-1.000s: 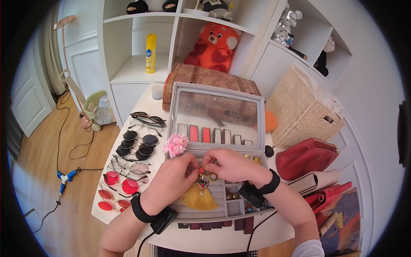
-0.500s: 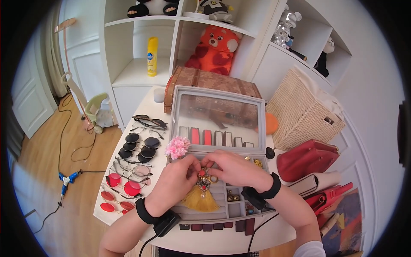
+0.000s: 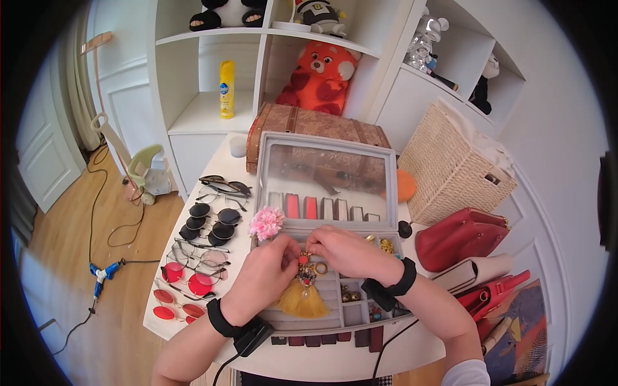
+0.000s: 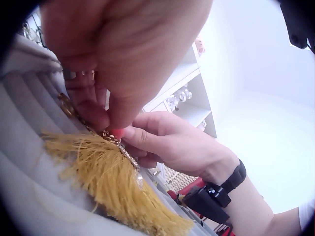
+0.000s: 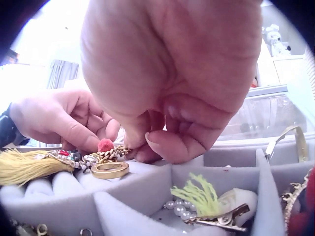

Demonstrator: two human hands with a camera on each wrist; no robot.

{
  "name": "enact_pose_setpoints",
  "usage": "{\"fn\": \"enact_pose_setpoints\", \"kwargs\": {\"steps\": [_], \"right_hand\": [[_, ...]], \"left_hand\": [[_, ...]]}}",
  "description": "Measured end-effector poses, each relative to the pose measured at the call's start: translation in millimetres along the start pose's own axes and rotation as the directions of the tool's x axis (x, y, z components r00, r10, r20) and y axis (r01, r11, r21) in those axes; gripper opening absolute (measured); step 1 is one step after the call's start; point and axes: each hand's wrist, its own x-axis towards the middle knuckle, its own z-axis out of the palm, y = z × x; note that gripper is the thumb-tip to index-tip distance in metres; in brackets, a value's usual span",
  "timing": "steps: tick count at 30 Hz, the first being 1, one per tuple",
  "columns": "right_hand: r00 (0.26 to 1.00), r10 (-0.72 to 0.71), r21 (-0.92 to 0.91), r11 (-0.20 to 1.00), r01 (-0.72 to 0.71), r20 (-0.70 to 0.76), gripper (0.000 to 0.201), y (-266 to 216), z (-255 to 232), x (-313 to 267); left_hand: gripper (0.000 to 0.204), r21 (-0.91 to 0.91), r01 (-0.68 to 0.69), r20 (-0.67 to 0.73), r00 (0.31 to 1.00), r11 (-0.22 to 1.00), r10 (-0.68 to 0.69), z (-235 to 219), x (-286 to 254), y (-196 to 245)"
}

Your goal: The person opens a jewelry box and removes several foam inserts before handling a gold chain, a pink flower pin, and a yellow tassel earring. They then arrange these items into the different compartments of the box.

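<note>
Leftmost on the pale, smooth counter [image 3: 290, 365] we log round spectacles [image 3: 201, 284] in thin wire frames, then a ruffled pink flower [image 3: 266, 222]. Next, the left hand [image 3: 262, 275] pinches the beaded, metallic top of a tassel ornament [image 3: 302, 301], its silky yellow threads fanned over padded grey rolls inside the jewellery box [image 3: 309, 329]. Close beside it, the right hand [image 3: 353, 254] pinches the ornament's chain end; a smooth gold ring [image 5: 110, 170] lies near.
</note>
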Motion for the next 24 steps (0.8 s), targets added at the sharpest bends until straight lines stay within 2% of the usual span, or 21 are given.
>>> {"fn": "enact_pose_setpoints", "kwargs": {"steps": [3, 6, 9, 14, 18, 20, 24], "right_hand": [[0.999, 0.038, -0.023, 0.999, -0.038, 0.012, 0.022, -2, -2, -1], [1.000, -0.007, -0.018, 1.000, 0.007, 0.016, 0.019, 0, -4, -3], [0.997, 0.009, 0.054, 0.998, -0.012, 0.070, 0.018, -4, -9, -6], [1.000, -0.026, 0.001, 1.000, 0.026, 0.009, 0.017, -2, -4, -5], [1.000, 0.005, -0.008, 1.000, -0.005, -0.002, 0.015, -6, -2, -6], [0.996, -0.004, -0.037, 0.999, 0.001, -0.084, 0.015, -2, 4, -5], [0.997, 0.010, -0.021, 1.000, -0.012, -0.083, 0.015, -7, 1, -7]], "left_hand": [[0.016, 0.012, 0.007, -0.014, 1.000, 1.000, -0.007, -1, 0, 2], [0.015, 0.014, -0.003, -0.021, 1.000, 1.000, 0.003, 0, 0, 1], [0.014, -0.017, -0.028, -0.037, 0.999, 0.999, 0.027, 4, 1, -4], [0.012, -0.072, -0.037, -0.047, 0.998, 0.997, 0.034, 5, 1, -2], [0.012, -0.107, 0.030, -0.035, 0.999, 0.994, -0.034, 7, 0, -4], [0.011, -0.117, 0.038, -0.043, 0.998, 0.992, -0.043, 7, 0, -4], [0.010, 0.031, -0.044, -0.070, 0.996, 0.999, 0.047, 7, -2, -4]]}}
